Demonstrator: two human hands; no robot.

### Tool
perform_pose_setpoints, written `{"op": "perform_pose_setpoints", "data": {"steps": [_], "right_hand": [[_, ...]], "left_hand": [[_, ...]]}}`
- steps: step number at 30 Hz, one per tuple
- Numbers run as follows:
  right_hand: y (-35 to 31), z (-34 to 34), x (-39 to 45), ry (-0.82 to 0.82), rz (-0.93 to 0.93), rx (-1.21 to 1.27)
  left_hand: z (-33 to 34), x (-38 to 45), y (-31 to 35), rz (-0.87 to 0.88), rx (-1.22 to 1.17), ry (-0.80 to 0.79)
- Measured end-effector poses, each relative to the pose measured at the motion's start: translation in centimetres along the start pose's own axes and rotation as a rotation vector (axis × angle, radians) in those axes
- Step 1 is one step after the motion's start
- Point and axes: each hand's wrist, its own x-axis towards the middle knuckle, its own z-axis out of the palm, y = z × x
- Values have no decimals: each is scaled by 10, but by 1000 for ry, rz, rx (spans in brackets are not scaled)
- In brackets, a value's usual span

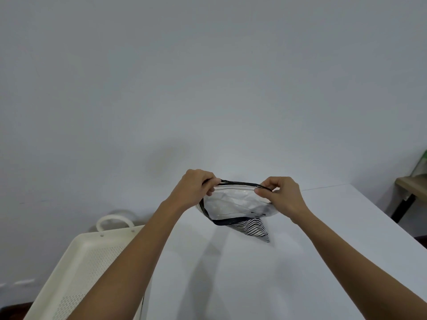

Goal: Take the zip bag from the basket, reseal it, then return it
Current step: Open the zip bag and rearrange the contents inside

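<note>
I hold a zip bag (233,205) in the air over the white table (231,273), near its far edge. The bag has a black rim, a silvery inside and black-and-white stripes on its lower corner. Its mouth gapes open toward me. My left hand (196,187) pinches the left end of the top edge. My right hand (280,192) pinches the right end. The cream perforated basket (85,262) lies at the lower left, partly under my left forearm, and nothing shows inside the part I can see.
A plain grey-white wall fills the upper view. The basket's loop handle (114,221) sticks up at its far end. A wooden side table (411,183) with a black leg stands at the far right, beyond the table's edge.
</note>
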Motion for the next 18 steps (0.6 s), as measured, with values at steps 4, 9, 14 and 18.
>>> {"op": "perform_pose_setpoints", "data": {"steps": [4,9,14,18], "right_hand": [[-11,10,-3,11,-55,-3],[-22,18,-2,-77,-36,109],[-12,1,-1,-344,19,389],[12,-10,-1,-693,182,716]], "left_hand": [[2,-3,5,65,115,-21],[13,-1,15,129,232,66],[9,2,21,130,126,145],[8,2,22,76,145,139]]}}
